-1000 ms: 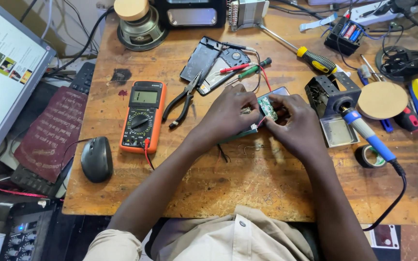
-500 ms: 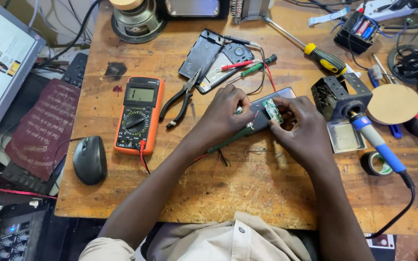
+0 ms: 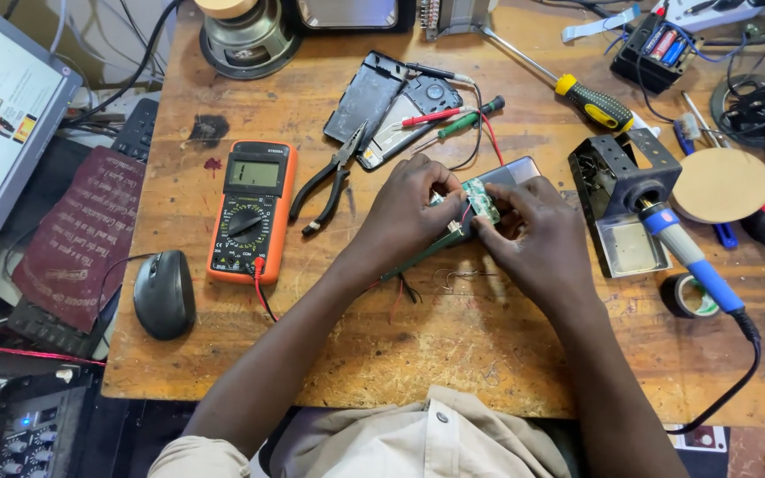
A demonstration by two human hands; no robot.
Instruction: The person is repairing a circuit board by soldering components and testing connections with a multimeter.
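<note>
Both my hands meet at the middle of a wooden workbench (image 3: 489, 354). My left hand (image 3: 409, 217) and my right hand (image 3: 537, 235) pinch a small green circuit board (image 3: 482, 200) with thin wires, held against a grey flat device case (image 3: 515, 171). The fingers hide most of the board and case. A loose tangle of wire (image 3: 453, 279) lies on the bench just below the hands.
An orange multimeter (image 3: 250, 211), black pliers (image 3: 329, 181), an opened black casing (image 3: 391, 102) and red and green probes (image 3: 444, 119) lie to the left. A soldering iron (image 3: 688, 257) rests in its stand (image 3: 617, 190) at the right, beside a screwdriver (image 3: 577, 93). A mouse (image 3: 163, 294) sits far left.
My view has shifted slightly. My hands stay on the circuit board, with the fingers adjusting their hold a little.
</note>
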